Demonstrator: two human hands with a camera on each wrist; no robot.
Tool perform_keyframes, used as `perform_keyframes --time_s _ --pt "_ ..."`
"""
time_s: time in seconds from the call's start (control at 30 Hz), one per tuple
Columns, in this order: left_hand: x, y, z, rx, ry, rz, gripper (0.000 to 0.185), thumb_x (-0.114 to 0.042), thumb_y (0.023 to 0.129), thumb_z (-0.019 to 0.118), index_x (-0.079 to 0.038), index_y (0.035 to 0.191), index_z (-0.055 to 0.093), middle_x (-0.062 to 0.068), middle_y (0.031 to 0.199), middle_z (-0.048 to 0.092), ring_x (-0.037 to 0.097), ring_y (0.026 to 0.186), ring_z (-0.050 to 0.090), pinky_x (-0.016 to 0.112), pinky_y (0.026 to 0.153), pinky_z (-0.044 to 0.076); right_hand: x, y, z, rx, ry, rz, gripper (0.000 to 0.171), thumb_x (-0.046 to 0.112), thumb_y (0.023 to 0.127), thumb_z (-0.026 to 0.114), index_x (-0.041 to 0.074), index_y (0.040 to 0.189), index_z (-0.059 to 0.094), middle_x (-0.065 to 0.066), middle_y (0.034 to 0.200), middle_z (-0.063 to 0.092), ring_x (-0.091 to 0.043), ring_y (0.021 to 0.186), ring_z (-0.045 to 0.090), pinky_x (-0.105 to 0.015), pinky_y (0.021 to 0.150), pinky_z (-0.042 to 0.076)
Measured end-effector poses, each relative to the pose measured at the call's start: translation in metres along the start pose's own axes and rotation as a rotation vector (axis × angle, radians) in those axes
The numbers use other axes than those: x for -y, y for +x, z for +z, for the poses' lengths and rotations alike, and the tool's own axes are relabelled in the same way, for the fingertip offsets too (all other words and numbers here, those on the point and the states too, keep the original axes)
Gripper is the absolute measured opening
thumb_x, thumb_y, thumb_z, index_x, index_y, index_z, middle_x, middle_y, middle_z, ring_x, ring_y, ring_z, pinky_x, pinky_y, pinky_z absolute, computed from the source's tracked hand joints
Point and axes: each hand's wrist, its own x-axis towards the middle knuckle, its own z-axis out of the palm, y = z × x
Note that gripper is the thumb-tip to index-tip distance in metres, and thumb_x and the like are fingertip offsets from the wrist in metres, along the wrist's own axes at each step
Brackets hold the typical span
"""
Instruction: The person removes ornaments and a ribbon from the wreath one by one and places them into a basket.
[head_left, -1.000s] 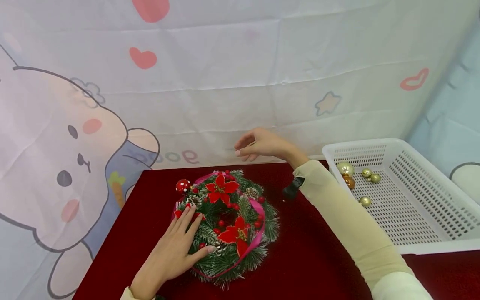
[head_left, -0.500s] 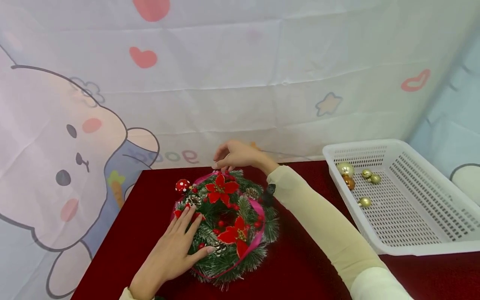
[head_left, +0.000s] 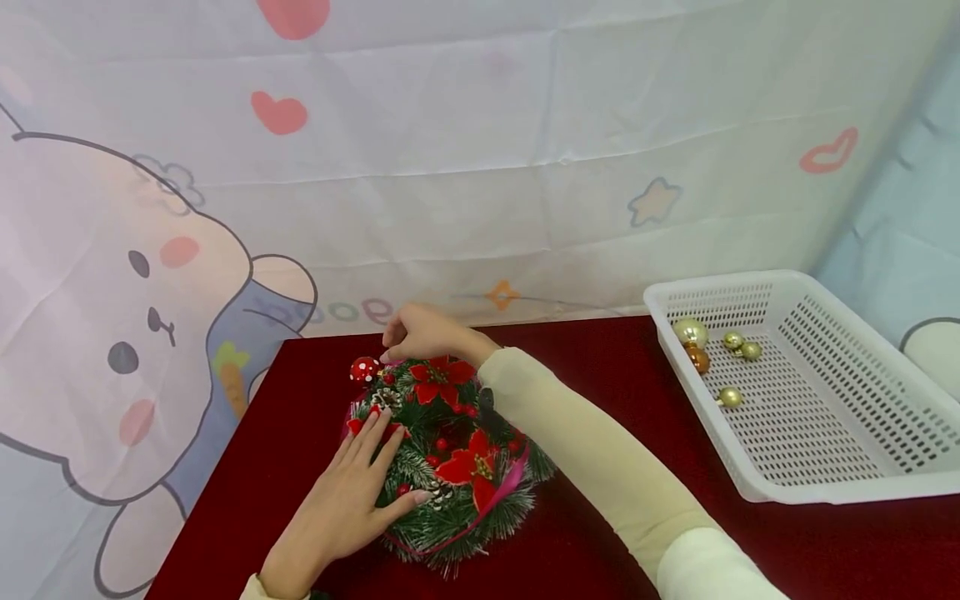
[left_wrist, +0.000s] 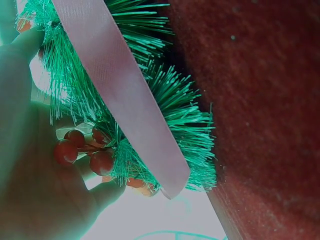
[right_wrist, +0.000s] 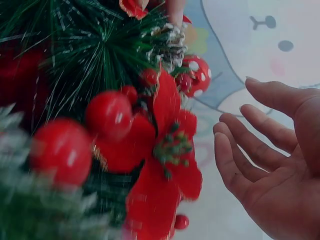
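Note:
A green pine wreath (head_left: 450,500) with red poinsettias, berries, pine cones and a pink ribbon (left_wrist: 125,100) lies on the red tablecloth (head_left: 247,467). My left hand (head_left: 360,483) lies flat on the wreath's left side, fingers straight, and its palm (left_wrist: 30,190) shows beside red berries (left_wrist: 82,150). My right hand (head_left: 416,333) hovers over the wreath's far edge, close to a red white-dotted mushroom ornament (head_left: 365,369). In the right wrist view this hand (right_wrist: 265,165) is open and holds nothing, with the mushroom (right_wrist: 197,75) and a poinsettia (right_wrist: 165,150) just left of it.
A white slotted basket (head_left: 817,492) stands at the right of the table, with several gold balls (head_left: 690,333) in its far corner. A cartoon-printed cloth backdrop (head_left: 480,167) hangs close behind the table. The table's left edge runs near the wreath.
My right hand has moved left and down, from above the table behind the wreath to the wreath's far left edge by the mushroom. The left hand has stayed on the wreath.

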Motion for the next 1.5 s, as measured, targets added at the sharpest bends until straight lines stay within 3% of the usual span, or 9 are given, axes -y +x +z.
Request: perform_keyframes --time_s 0.3,0.83,1.13,1.5 --pt "-0.001 0.0 -0.002 0.004 -0.004 -0.013 0.097 -0.079 0.095 0.051 -0.009 0.162 0.042 0.016 0.177 0.018 0.04 0.164 0.02 0.067 0.127 0.028 0.005 0.019 0.017 -0.004 -0.078 0.033 0.028 0.026 0.098 0.076 0.005 0.117 0.074 -0.008 0.117 0.077 -0.019 0.106 0.072 -0.029 0.094 0.06" --pt "-0.001 -0.002 -0.001 0.005 -0.007 0.006 0.097 -0.077 0.096 0.053 -0.007 0.161 0.043 0.017 0.177 0.019 0.038 0.165 0.019 0.065 0.13 0.024 0.005 0.037 0.042 0.026 -0.096 0.094 0.049 0.037 0.096 0.079 0.006 0.132 0.068 -0.008 0.129 0.072 -0.02 0.112 0.07 -0.029 0.095 0.06" --pt "-0.002 -0.002 -0.002 -0.015 0.015 0.006 0.096 -0.077 0.095 0.054 -0.006 0.16 0.045 0.018 0.176 0.022 0.039 0.164 0.021 0.064 0.13 0.026 0.006 0.044 0.048 0.03 -0.206 0.096 0.049 0.038 0.094 0.081 0.007 0.13 0.069 -0.005 0.12 0.075 -0.013 0.096 0.069 -0.024 0.084 0.058" --pt "-0.001 -0.002 -0.001 -0.005 0.012 -0.002 0.097 -0.078 0.095 0.052 -0.006 0.161 0.044 0.017 0.176 0.021 0.038 0.164 0.02 0.064 0.13 0.025 -0.004 0.037 0.033 0.005 -0.069 0.108 0.049 0.033 0.096 0.078 0.006 0.134 0.065 -0.01 0.136 0.068 -0.023 0.122 0.066 -0.034 0.101 0.059"
